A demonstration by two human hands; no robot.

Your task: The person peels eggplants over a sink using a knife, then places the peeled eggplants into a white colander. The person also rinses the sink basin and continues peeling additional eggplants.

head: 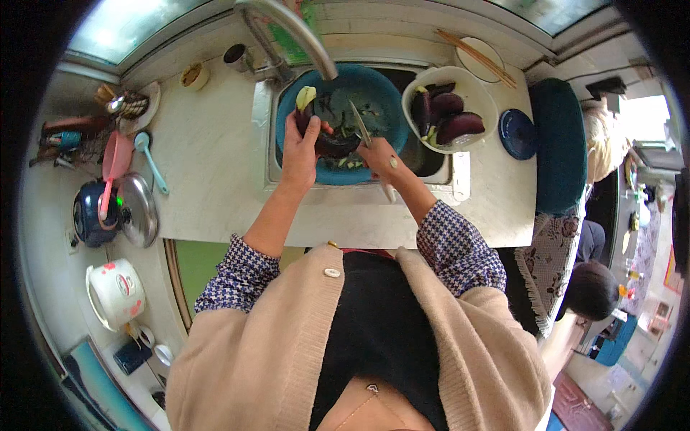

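My left hand [303, 143] grips a dark purple eggplant [339, 145], whose pale, trimmed end points up and away from me. My right hand [381, 156] is closed around a knife [360, 123]. Its blade slants up and left beside the eggplant's right end, and the handle's pale end [388, 191] sticks out below the wrist. I cannot tell whether the blade touches the skin. Both hands are over a blue basin [396, 97] set in the sink, with scraps of peel inside. To the right, a white colander [488, 116] holds several eggplants [461, 128].
A metal faucet [318, 51] arches over the basin. On the right are a dark blue lid [518, 133] and chopsticks [474, 56] across a white bowl [485, 48]. A light blue spoon [152, 161] and pot lid [138, 210] are left. Two other people's heads show at right.
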